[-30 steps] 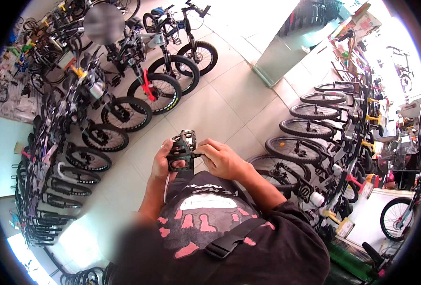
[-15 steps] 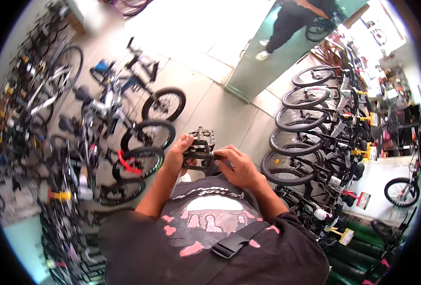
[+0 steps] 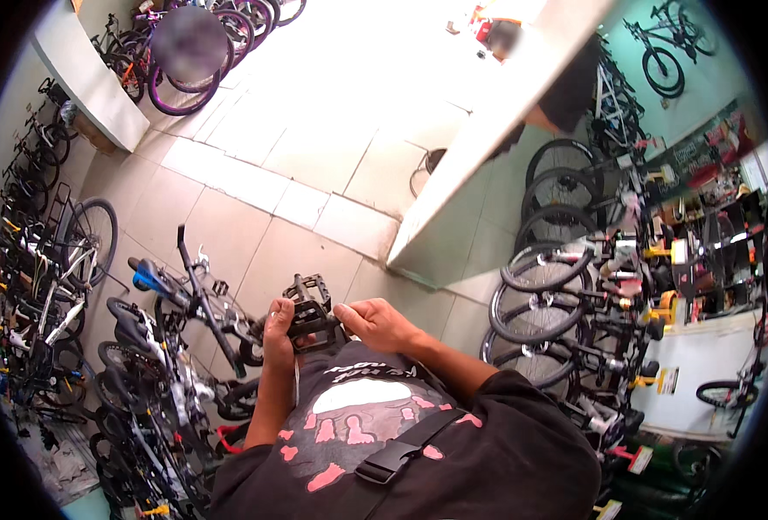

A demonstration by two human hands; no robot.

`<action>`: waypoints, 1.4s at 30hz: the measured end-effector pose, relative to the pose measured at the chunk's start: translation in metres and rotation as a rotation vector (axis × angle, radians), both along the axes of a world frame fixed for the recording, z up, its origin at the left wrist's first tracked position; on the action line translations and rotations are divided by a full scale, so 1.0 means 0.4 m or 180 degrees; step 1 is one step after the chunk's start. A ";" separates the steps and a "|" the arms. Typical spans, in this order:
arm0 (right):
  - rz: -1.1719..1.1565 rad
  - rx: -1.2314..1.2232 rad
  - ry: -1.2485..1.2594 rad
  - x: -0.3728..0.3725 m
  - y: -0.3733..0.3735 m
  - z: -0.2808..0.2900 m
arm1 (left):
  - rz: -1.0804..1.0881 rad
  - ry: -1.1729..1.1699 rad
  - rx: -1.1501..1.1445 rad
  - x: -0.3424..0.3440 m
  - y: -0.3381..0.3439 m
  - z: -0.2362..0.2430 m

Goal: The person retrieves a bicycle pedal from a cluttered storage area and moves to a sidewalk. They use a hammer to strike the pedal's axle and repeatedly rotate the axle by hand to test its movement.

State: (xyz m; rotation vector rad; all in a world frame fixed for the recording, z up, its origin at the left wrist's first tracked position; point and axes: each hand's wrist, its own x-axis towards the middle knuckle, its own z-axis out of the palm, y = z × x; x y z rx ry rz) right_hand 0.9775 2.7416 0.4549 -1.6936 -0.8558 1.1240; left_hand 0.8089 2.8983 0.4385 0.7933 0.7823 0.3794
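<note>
Close in front of my chest, a black bicycle pedal [image 3: 308, 295] with an open cage frame is clasped in my left hand [image 3: 279, 336]. Just below it, toward my body, a second dark pedal-like part [image 3: 316, 336] shows, partly covered. My left thumb points up along the pedal's side, and the other fingers are hidden behind. From the right, my right hand [image 3: 382, 326] comes in with curled fingers, its thumb and forefinger pinched at the pedal's right end. What exactly those fingertips grip there is too small to make out.
Parked bicycles [image 3: 154, 347] crowd the left side, one with its handlebar [image 3: 197, 295] near my left arm. On the right stands a row of bicycles with front wheels [image 3: 540, 316] facing in. Beyond the tiled floor [image 3: 301, 251] a mirrored pillar [image 3: 453, 225] rises.
My view has tilted up and turned, so more far floor and the doorway show. Both hands sit lower and further left in the picture, the pedal still held between them.
</note>
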 end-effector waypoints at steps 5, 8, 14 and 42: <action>-0.0662 -0.0734 0.2135 0.421 0.075 0.231 | 0.0065 -0.0063 0.0229 0.435 0.048 0.209; -0.0615 -0.0698 0.1744 0.768 0.082 0.423 | -0.0015 -0.0018 0.0145 0.787 0.068 0.403; -0.0870 -0.0354 0.0628 1.115 0.307 0.442 | -0.0743 -0.0086 -0.0270 1.210 0.399 0.431; 0.0008 0.0311 -0.0681 2.887 1.471 0.302 | -0.0326 0.0032 -0.0144 2.913 1.494 0.290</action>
